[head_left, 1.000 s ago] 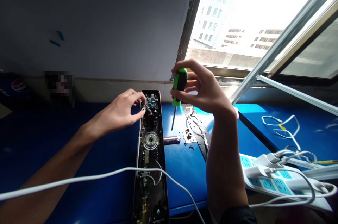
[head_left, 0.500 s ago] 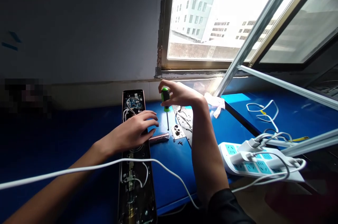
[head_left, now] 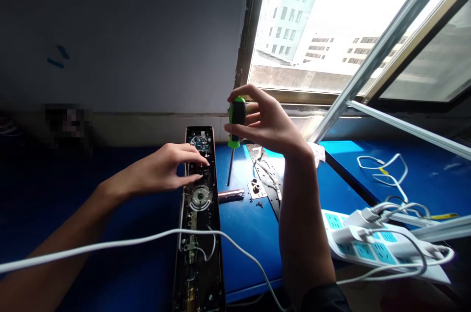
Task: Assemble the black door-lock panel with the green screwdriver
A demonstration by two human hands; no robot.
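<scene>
Head camera shows us, closest of all, a white cord [head_left: 128, 242] that runs across the front and over a long black case [head_left: 209, 268]. The case lies open on the blue table [head_left: 250, 248], with small parts and wires inside it. To the right sits a white power strip [head_left: 365, 251] with plugs in it. A bit farther in, next to the case, we see tiny screws [head_left: 259, 204], a shiny pink bar [head_left: 231, 195] and a little metal plate [head_left: 256, 188]. Our left hand [head_left: 172, 167] is over the case, past a round metal disk [head_left: 200, 197]; its thumb and fingers are apart with nothing between them, and we cannot tell if the tips touch the case. Our right hand [head_left: 270, 123] has its fingers wrapped around a green and black screwdriver [head_left: 238, 116]. The screwdriver points down, just beside the case; we cannot tell if its tip touches anything. At the far end of the case is a blue board [head_left: 202, 144]. Behind everything are a gray wall [head_left: 147, 47] and a bright window [head_left: 353, 17].
</scene>
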